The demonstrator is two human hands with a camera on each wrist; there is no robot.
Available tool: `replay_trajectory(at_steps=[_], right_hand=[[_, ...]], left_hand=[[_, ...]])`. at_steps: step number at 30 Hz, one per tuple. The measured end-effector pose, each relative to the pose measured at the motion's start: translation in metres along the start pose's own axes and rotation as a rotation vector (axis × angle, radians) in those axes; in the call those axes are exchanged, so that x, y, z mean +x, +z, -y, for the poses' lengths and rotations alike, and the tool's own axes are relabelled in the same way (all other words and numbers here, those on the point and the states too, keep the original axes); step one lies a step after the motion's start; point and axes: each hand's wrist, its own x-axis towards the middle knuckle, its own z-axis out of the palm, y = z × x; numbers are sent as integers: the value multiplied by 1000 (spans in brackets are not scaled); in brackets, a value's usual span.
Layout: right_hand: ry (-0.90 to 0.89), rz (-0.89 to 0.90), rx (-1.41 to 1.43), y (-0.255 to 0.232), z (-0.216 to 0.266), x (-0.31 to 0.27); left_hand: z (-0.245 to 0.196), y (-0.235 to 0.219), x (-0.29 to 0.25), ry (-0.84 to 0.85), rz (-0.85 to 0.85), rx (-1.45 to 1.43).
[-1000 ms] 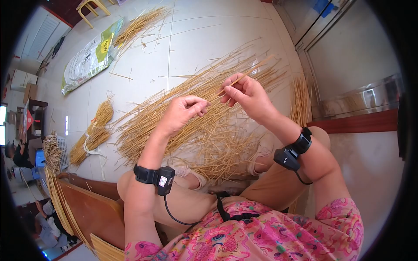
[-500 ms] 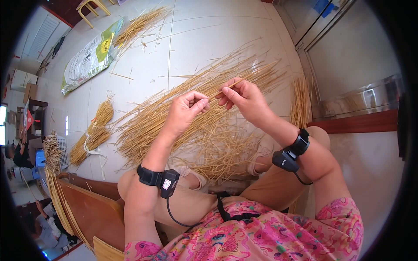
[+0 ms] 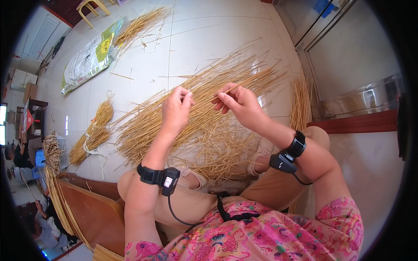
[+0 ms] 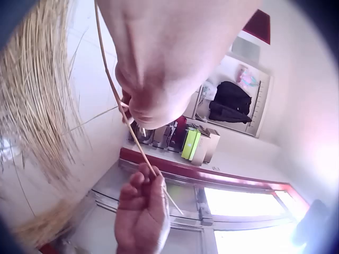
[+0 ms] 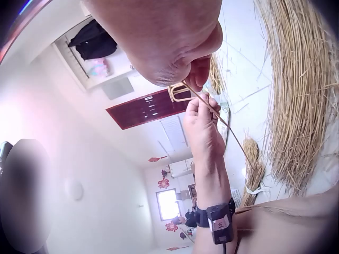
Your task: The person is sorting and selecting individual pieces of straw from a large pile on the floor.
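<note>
A single thin straw stalk (image 4: 114, 87) runs between the two hands, above a wide heap of loose straw (image 3: 148, 130) on the tiled floor. The right hand (image 3: 237, 102) pinches it between thumb and fingers, and its end sticks out past them in the left wrist view. To the left, the left hand (image 3: 176, 108) has its fingers curled in at the same stalk; in the right wrist view the stalk passes through those fingertips and slants on down beyond them. Short broken pieces of straw (image 3: 222, 152) lie nearer the feet.
A straw bundle (image 3: 91, 135) tied with a white strip lies at left. Behind it is a white and green sack (image 3: 89, 61) with straw beside its mouth. More straw (image 3: 300, 100) stands by the door frame at right. A brown wooden board (image 3: 91, 213) is beside the left leg.
The left hand has drawn left, away from the right hand, widening the gap between them. The right hand has lowered slightly toward the body, still pinching the stalk.
</note>
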Motion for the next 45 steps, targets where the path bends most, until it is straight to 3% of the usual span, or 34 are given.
replay_trajectory(at_steps=[4,8,11,15,18,21,22,25,28,37,45], right_hand=[[-50,-6,2,-8,4,2],[-90,-99,85,-23,19,6],[-63,-195,91,-32,27,9],[-49,-262,34,-38,28,12],[-27,-254,4,-35,28,12],[-40,-244,-2,-31,25,11],[-37,-246,15,-30,24,11],[-31,-266,66,-30,24,11],[-24,-278,103,-30,25,12],[71,-57,45,-11,5,5],[-17,-39,11,-6,3,3]], left_hand=[[19,-17,5,190,-231,544],[36,-41,8,55,-326,681],[33,-66,5,-69,-169,727],[9,-85,-2,-171,515,57],[-24,-66,-11,26,650,-13],[-25,-37,-8,119,252,71],[-25,-31,-6,280,136,119],[-9,-18,-1,340,148,-8],[-3,-13,-5,93,213,-183],[-21,-8,-10,211,194,-24],[-22,-3,-11,271,149,-73]])
